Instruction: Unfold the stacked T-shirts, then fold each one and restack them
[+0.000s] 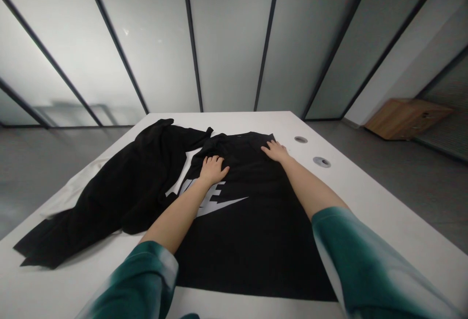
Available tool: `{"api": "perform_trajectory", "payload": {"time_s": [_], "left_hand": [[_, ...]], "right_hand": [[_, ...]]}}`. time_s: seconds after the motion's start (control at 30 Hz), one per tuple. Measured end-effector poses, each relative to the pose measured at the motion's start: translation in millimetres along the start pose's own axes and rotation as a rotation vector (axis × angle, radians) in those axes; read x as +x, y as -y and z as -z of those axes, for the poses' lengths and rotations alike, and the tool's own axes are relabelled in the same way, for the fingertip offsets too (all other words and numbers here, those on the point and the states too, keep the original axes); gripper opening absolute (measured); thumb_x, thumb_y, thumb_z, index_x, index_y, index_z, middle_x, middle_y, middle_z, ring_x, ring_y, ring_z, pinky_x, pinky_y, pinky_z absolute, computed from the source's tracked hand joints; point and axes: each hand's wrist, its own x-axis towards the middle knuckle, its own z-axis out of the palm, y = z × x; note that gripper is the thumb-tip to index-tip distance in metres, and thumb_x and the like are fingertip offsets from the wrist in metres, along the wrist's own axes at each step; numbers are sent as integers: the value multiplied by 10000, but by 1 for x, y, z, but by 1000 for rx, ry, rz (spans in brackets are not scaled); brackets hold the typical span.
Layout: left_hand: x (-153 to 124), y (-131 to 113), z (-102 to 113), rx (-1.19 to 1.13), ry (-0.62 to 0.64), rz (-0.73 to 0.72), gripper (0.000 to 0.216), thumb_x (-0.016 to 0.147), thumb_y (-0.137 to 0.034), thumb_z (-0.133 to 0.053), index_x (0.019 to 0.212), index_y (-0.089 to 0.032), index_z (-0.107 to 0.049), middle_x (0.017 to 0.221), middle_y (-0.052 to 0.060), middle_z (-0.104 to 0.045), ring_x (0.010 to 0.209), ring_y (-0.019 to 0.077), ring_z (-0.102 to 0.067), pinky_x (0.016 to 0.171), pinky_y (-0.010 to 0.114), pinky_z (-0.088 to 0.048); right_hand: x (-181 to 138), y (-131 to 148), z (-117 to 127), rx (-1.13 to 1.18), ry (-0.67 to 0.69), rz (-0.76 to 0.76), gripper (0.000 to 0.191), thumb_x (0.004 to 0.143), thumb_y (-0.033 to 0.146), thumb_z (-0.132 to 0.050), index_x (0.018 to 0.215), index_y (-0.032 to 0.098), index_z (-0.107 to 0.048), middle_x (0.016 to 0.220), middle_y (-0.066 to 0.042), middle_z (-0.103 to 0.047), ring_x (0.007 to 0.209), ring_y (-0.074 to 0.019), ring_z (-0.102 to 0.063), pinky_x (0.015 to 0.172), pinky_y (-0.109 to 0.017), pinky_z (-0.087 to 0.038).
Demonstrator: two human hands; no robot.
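On the white surface, in the head view, a black shirt is laid flat with its printed front upward and its collar turned away from the person. The hem lies near the front edge, so the whole body of it is within reach of both arms. The left hand is laid palm down on the chest, just above the white logo, with the fingers spread and nothing pinched. The right hand is laid flat on the far right shoulder, fingers extended and slightly apart. Both palms appear to be pressed on the cloth to keep it flat and taut between them. A second black garment is left crumpled to the left, touching the shirt's side and partly overlapping it, seemingly put aside out of the way. A white cloth is seen beyond it. Two round holes are set in the surface to the right, well apart from the shirt.
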Motion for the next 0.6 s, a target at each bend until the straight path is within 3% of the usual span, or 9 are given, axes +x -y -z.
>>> {"api": "perform_trajectory", "payload": {"time_s": [0.1, 0.23, 0.47, 0.6], "left_hand": [[1, 0, -1, -10, -10, 0, 470, 932, -483, -467, 1268, -178, -587, 1356, 140, -576, 1287, 305, -499, 1179, 500, -256], [5, 3, -2, -43, -73, 19, 479, 910, -451, -510, 1265, -140, -591, 1397, 173, -554, 1308, 319, -497, 1168, 478, -297], [22, 32, 23, -254, -480, 153, 409, 835, -317, -573, 1199, -134, -607, 1397, 175, -564, 1314, 305, -505, 1143, 456, -355], [34, 70, 55, -459, -655, 392, 333, 864, -295, -471, 1120, -146, -624, 1115, 129, -702, 1068, 243, -660, 962, 372, -508]], "right_hand": [[-6, -1, 2, -21, -30, 85, 671, 987, 563, -281, 1473, 135, -456, 1585, -158, -341, 1467, -313, -288, 1164, -489, -261], [-30, 1, 0, -66, 33, 220, 697, 964, 631, -290, 1452, 182, -503, 1577, -123, -369, 1462, -319, -304, 1172, -476, -260], [-75, 0, -15, -46, 16, 294, 693, 978, 610, -262, 1507, 192, -425, 1593, -113, -337, 1472, -297, -290, 1180, -459, -255], [-76, -3, -17, -13, 2, 296, 672, 986, 591, -269, 1492, 186, -447, 1579, -115, -364, 1462, -294, -312, 1180, -453, -258]]}}
